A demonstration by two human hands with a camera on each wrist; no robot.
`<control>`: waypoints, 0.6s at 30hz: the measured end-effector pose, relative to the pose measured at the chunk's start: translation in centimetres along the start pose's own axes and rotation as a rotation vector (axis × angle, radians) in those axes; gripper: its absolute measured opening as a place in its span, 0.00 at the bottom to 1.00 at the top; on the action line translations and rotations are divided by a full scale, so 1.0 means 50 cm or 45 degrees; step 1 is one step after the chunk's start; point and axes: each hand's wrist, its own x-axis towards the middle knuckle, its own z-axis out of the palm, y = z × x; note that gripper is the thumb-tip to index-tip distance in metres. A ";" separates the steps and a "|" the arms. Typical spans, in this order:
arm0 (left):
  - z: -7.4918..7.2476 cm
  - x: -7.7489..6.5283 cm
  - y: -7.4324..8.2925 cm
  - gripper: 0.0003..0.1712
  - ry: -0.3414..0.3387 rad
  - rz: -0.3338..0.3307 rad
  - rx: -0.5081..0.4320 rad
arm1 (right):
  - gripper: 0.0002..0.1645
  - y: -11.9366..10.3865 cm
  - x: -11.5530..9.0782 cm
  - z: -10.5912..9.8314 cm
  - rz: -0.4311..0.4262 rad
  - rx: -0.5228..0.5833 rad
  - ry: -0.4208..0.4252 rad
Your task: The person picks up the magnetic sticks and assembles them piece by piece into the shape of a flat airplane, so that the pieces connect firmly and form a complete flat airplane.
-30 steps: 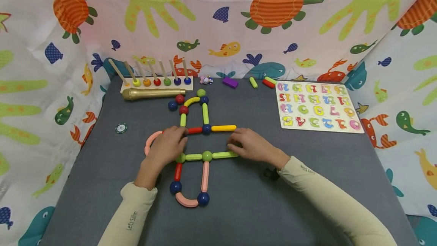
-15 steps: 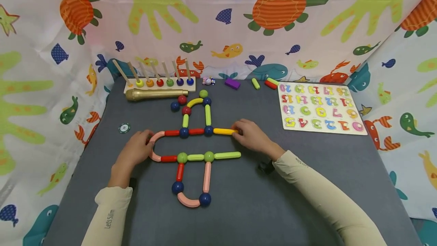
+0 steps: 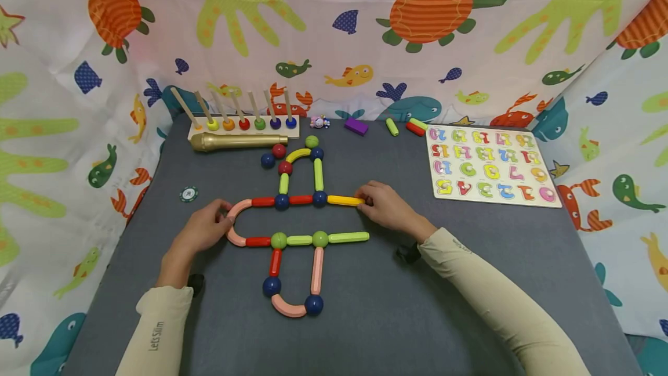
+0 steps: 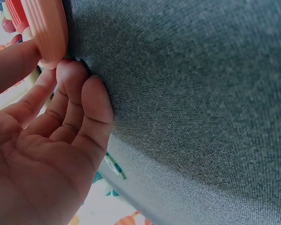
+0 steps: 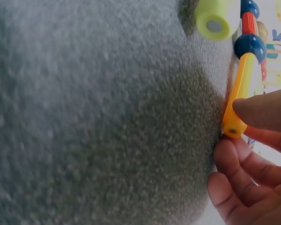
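Magnetic rods and balls lie joined in an outline on the grey table. At its left end my left hand [image 3: 203,228] pinches a pink curved rod [image 3: 236,231] between thumb and fingers; the left wrist view shows that curved rod [image 4: 47,30] close up. My right hand [image 3: 386,206] holds the free end of a yellow rod [image 3: 341,201], thumb on one side and fingers on the other. The yellow rod [image 5: 243,79] meets a blue ball [image 5: 250,48] at its far end. Below it, a light green rod [image 3: 348,238] ends free, apart from my right hand.
Behind stand a peg board [image 3: 242,128] and a gold microphone-shaped piece [image 3: 237,142]. A red ball [image 3: 279,151] and a blue ball [image 3: 268,160] lie loose. A number puzzle board [image 3: 493,166] is at right, a round chip [image 3: 189,194] at left.
My left hand has moved left from over the outline to the pink curved rod. My right hand has shifted slightly up and now holds the yellow rod's end.
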 end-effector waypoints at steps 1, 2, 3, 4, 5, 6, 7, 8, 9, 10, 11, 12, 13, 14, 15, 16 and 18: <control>-0.001 0.000 -0.001 0.21 -0.004 0.000 -0.005 | 0.11 0.001 0.001 -0.001 -0.004 0.002 -0.006; -0.001 -0.001 -0.002 0.21 -0.007 -0.001 -0.012 | 0.11 0.002 0.003 -0.002 -0.010 0.003 -0.013; -0.002 -0.001 -0.002 0.21 -0.012 -0.004 -0.018 | 0.11 0.003 0.004 -0.003 -0.015 0.002 -0.022; -0.003 0.001 -0.001 0.21 -0.014 -0.005 -0.021 | 0.11 0.003 0.006 -0.006 -0.019 0.002 -0.028; -0.005 0.002 0.001 0.21 -0.017 -0.006 -0.025 | 0.11 0.004 0.008 -0.010 -0.026 0.004 -0.035; -0.007 0.004 0.002 0.21 -0.019 -0.008 -0.027 | 0.11 0.005 0.009 -0.013 -0.033 0.003 -0.043; -0.008 0.005 0.003 0.21 -0.019 -0.011 -0.027 | 0.11 0.005 0.011 -0.017 -0.038 0.003 -0.048; -0.009 0.008 0.005 0.21 -0.021 -0.017 -0.028 | 0.11 0.006 0.012 -0.021 -0.044 0.005 -0.054; -0.010 0.010 0.006 0.22 -0.021 -0.017 -0.026 | 0.10 0.006 0.013 -0.025 -0.048 0.008 -0.060; -0.010 0.011 0.006 0.22 -0.021 -0.018 -0.025 | 0.10 0.007 0.014 -0.028 -0.050 0.011 -0.066; -0.010 0.012 0.006 0.22 -0.026 -0.022 -0.027 | 0.10 0.008 0.014 -0.031 -0.054 0.011 -0.079; -0.009 0.012 0.006 0.22 -0.033 -0.035 -0.036 | 0.10 0.009 0.014 -0.034 -0.056 0.014 -0.099; -0.009 0.011 0.004 0.22 -0.038 -0.039 -0.044 | 0.10 0.011 0.015 -0.035 -0.056 0.020 -0.120; -0.008 0.009 0.002 0.22 -0.040 -0.042 -0.056 | 0.11 0.012 0.016 -0.037 -0.057 0.028 -0.142; -0.008 0.007 -0.001 0.22 -0.039 -0.044 -0.068 | 0.11 0.012 0.018 -0.039 -0.057 0.036 -0.158; -0.007 0.005 -0.004 0.22 -0.039 -0.051 -0.082 | 0.11 0.013 0.023 -0.041 -0.059 0.039 -0.168; -0.006 0.002 -0.010 0.22 -0.043 -0.060 -0.120 | 0.13 0.009 0.039 -0.049 -0.053 0.049 -0.177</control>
